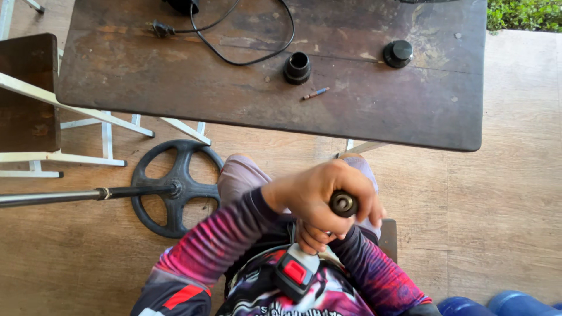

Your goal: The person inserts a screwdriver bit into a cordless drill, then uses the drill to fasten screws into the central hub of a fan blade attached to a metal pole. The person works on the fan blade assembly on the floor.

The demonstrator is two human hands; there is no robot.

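left hand (pixel 319 196) clenched on black handle end (pixel 343 203), above lap | right hand (pixel 310 237) mostly hidden beneath, grip unclear | likely rigid, fairly heavy; hold by handle | grey body, red switch (pixel 295 272) below | black caps (pixel 297 67) on table (pixel 175 82)

On the table (pixel 146 76), a cable (pixel 246 55) lies left of two round caps (pixel 297 67).

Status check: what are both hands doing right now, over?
Left hand wrapped round dark round-ended part. Right hand gripping below it, mostly hidden. Wooden table ahead, nothing blocking.
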